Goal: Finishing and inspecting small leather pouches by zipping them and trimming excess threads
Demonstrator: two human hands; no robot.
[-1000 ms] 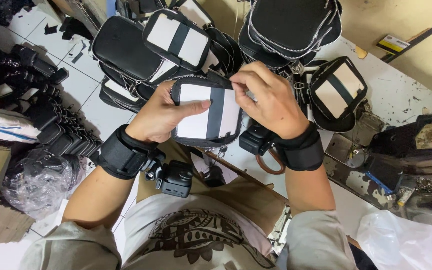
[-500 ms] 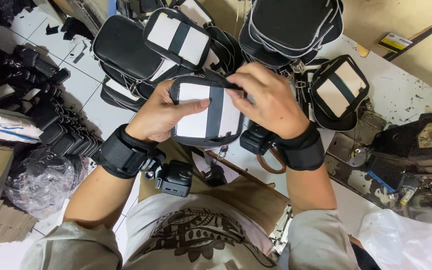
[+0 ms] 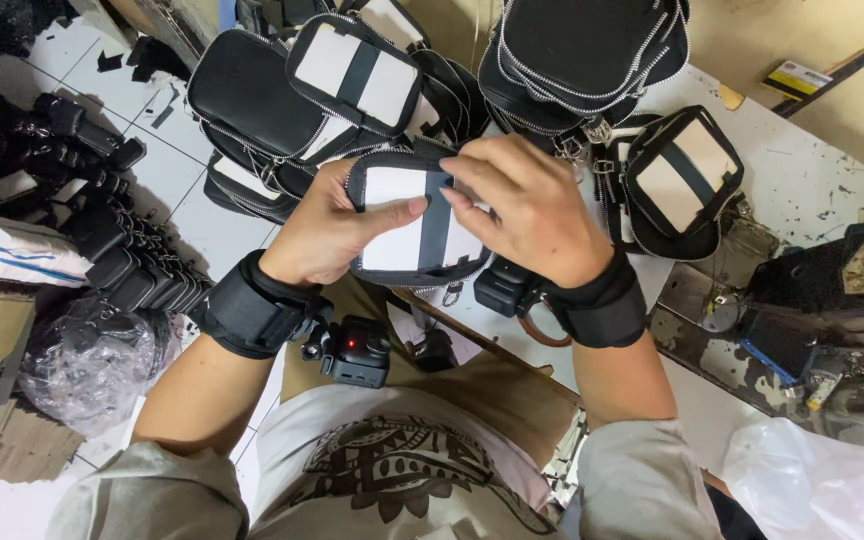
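While both hands close on one small black-and-white pouch point(image 3: 414, 222), left hand point(image 3: 337, 225) curled round its left edge with thumb across the white panel, right hand point(image 3: 522, 205) fingers bent over its top-right edge, more pouches point(image 3: 352, 70) crowded just beyond the fingertips, little open room, white table point(image 3: 802, 170) edge right.

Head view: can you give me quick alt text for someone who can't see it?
Both hands, left hand and right hand, hold a small black zip pouch with white panels and a black centre stripe above a white table. Similar pouches are piled beyond; black wrist straps carry small cameras.
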